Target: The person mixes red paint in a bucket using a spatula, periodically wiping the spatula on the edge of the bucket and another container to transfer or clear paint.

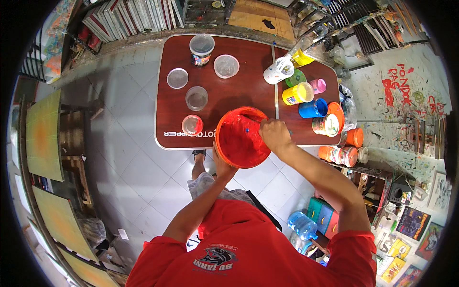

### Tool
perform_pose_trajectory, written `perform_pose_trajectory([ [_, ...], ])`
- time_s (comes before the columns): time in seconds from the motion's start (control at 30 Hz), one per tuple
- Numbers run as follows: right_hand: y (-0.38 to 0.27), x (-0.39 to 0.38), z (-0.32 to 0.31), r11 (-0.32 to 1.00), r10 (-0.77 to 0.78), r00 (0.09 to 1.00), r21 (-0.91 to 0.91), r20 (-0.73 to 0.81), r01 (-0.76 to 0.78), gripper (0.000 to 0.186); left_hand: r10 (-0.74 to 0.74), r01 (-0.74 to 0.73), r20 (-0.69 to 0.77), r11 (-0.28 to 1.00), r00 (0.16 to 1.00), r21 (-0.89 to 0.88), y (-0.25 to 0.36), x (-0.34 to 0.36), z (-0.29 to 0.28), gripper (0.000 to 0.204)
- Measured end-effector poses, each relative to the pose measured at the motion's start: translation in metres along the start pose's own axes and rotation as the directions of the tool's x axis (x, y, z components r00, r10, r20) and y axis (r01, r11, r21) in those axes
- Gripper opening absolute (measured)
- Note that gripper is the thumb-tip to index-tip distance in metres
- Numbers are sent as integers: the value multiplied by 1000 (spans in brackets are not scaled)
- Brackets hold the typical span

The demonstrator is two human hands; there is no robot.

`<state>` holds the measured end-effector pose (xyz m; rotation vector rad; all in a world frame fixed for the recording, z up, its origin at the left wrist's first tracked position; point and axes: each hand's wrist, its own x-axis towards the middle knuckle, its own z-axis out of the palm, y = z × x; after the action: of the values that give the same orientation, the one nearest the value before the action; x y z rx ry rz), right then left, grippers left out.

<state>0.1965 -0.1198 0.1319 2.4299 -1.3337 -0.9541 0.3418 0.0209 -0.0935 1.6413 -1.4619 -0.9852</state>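
Orange paint bucket (pixel 219 137) sits at the near edge of the red-brown table (pixel 248 52), tipped so its mouth faces up toward the wearer; whether the table carries any of its weight I cannot tell. Thick red paint (pixel 239 146) coats its inside, with a small blue fleck in it.

Left hand (pixel 224 165) cups the outer wall at the bucket's seven o'clock. Right hand (pixel 275 134) is curled into a fist at three o'clock, close over the rim; whatever it may grip is too hidden to name.

Taking the bucket as the dial's centre, a yellow paint jar (pixel 290 95) stands at two o'clock, a blue paint jar (pixel 306 112) a little past it, and a small red-stained tub (pixel 185 125) between nine and ten.

The load is probably bottom-heavy and sluggish, the wall light plastic with slight give. Wet paint would make the inner rim slippery, so the best hold is low on the outside, palm partly beneath.
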Motion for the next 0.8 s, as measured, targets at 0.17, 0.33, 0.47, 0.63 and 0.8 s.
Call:
perform_pose_trajectory([
  [0.17,27,25,9,967,-253,961,55,109,249,17,46,-39,-43,989,998,146,3,-4,6,131],
  [0.33,49,43,3,934,-342,921,178,185,311,20,132,-129,-75,990,988,52,5,-4,0,124],
  [0.47,53,53,-10,910,-382,901,251,206,329,18,168,-165,-45,983,985,77,1,-3,-5,115],
  [0.63,58,56,-7,900,-374,873,350,312,261,26,156,-151,-54,985,986,89,-1,-4,-5,106],
  [0.8,62,55,-5,893,-391,878,343,275,290,28,178,-173,-31,977,983,125,-1,-5,-7,109],
])
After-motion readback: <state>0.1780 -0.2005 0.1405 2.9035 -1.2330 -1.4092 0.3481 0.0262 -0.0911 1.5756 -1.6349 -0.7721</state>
